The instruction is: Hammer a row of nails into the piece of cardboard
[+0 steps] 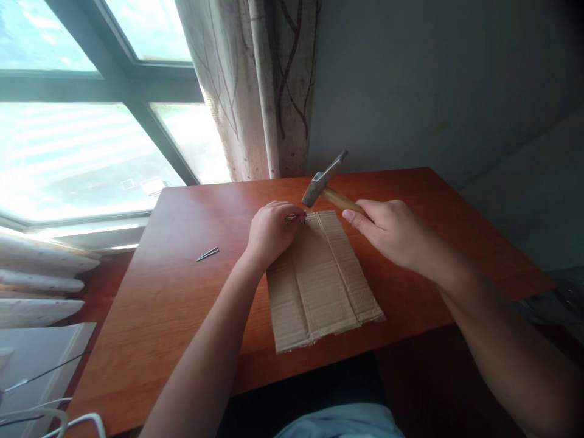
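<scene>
Brown corrugated cardboard (pixel 322 286) lies flat on the reddish wooden table (pixel 173 310) in the head view, its creases running lengthwise from the near edge toward the far one. At its far end, the left hand (pixel 274 230) rests with the thumb and fingers pinched together; that grip grasps a small metal piece (pixel 304 213), mostly hidden by the fingers, at the cardboard's far edge. Small dark marks show just beside it.

The right hand (pixel 395 234) has its grip clenched around the wooden handle of a hammer (pixel 316 187), the thumb lying along the handle. The hammer's metal head is tilted, one end low and near the left fingertips, apart from the small metal piece, the thinner end pointing up and away.

Left of the left hand, two slim pointed metal nails (pixel 208 254) lie side by side on the table. Beyond stand a bright window (pixel 130 86), a patterned curtain (pixel 260 91) and a grey wall (pixel 410 91).
</scene>
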Tool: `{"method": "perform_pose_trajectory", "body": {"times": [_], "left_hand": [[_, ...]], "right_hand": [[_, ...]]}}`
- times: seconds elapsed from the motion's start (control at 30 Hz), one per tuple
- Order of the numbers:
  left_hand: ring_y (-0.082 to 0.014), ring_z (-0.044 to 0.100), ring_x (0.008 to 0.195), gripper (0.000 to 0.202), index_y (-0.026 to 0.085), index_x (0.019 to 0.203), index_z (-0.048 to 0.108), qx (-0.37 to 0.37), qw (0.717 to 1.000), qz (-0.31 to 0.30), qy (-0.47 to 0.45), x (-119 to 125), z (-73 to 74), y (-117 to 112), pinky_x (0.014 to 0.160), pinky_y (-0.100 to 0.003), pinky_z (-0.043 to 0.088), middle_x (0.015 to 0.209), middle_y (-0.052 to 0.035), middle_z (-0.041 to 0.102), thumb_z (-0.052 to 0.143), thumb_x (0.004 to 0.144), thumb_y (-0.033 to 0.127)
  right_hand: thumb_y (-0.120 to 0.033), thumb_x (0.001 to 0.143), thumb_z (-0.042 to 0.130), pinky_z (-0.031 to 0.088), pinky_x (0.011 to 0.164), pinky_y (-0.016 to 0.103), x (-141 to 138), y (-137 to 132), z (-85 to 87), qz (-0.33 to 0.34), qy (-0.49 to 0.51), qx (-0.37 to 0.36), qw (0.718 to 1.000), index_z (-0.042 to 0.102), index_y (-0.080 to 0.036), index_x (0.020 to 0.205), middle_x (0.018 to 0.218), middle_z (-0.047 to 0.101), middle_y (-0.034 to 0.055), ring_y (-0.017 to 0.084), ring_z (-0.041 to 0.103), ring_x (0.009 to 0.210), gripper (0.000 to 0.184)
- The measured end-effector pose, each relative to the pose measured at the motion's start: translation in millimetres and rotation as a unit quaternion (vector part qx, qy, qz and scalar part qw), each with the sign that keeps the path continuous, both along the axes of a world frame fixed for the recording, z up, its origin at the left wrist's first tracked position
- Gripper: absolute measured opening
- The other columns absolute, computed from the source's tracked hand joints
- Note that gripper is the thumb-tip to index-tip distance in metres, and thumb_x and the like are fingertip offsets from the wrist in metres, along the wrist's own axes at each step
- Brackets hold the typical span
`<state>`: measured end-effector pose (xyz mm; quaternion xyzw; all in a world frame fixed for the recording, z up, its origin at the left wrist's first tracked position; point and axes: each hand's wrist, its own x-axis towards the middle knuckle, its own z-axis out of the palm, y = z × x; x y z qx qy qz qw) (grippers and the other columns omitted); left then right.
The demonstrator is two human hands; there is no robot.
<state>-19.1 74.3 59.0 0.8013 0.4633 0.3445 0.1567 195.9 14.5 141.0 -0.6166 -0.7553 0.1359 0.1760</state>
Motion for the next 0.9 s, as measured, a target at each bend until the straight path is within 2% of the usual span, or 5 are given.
{"method": "perform_pose_trajectory", "body": {"times": [0.33, 0.53, 0.67, 0.8, 0.9], "left_hand": [[-0.0217, 0.068, 0.087, 0.018, 0.022, 0.084, 0.075, 0.003, 1.000, -0.002, 0.012, -0.6, -2.1, 0.2, 0.081, -0.034, 0.052, 0.092, -0.0037, 0.077, 0.058, 0.083, 0.016], [-0.0218, 0.068, 0.084, 0.015, 0.021, 0.088, 0.075, 0.000, 1.000, -0.013, 0.017, -0.3, -3.9, 0.6, 0.078, -0.034, 0.052, 0.091, -0.0050, 0.076, 0.060, 0.084, 0.018], [-0.0216, 0.067, 0.088, 0.013, 0.020, 0.092, 0.073, 0.001, 1.000, -0.024, 0.014, -2.4, -2.1, -1.7, 0.080, -0.033, 0.052, 0.094, -0.0055, 0.074, 0.062, 0.085, 0.023], [-0.0242, 0.065, 0.100, 0.028, 0.020, 0.107, 0.071, -0.009, 0.999, -0.028, 0.044, -6.3, 1.6, -4.3, 0.087, -0.036, 0.052, 0.109, -0.0073, 0.070, 0.071, 0.081, 0.032], [-0.0248, 0.065, 0.099, 0.036, 0.021, 0.110, 0.069, -0.031, 0.996, -0.034, 0.076, -8.4, 3.2, -4.3, 0.087, -0.038, 0.052, 0.110, -0.0069, 0.070, 0.074, 0.079, 0.037]], "right_hand": [[-0.042, 0.097, 0.051, 0.021, 0.053, 0.031, -2.7, -2.0, -0.4, -0.002, -0.017, -0.015, 1.000, 0.035, -0.023, 0.060, 0.050, 0.042, -0.0029, 0.012, 0.036, 0.046, 0.044], [-0.042, 0.097, 0.049, 0.021, 0.053, 0.031, -2.3, -1.0, -6.3, 0.004, -0.038, -0.033, 0.999, 0.037, -0.023, 0.062, 0.054, 0.045, -0.0018, 0.012, 0.037, 0.049, 0.042], [-0.041, 0.097, 0.049, 0.022, 0.053, 0.030, -2.6, -0.9, -6.6, 0.001, -0.036, -0.038, 0.999, 0.038, -0.022, 0.062, 0.054, 0.045, -0.0018, 0.012, 0.037, 0.049, 0.041], [-0.041, 0.097, 0.049, 0.023, 0.053, 0.030, -2.4, -1.7, -3.6, 0.000, -0.029, -0.034, 0.999, 0.039, -0.022, 0.062, 0.054, 0.045, -0.0022, 0.012, 0.038, 0.050, 0.041], [-0.041, 0.098, 0.048, 0.023, 0.054, 0.029, -2.1, -1.7, -1.7, -0.011, -0.032, -0.032, 0.999, 0.038, -0.022, 0.063, 0.054, 0.045, -0.0026, 0.012, 0.039, 0.050, 0.041]]}}
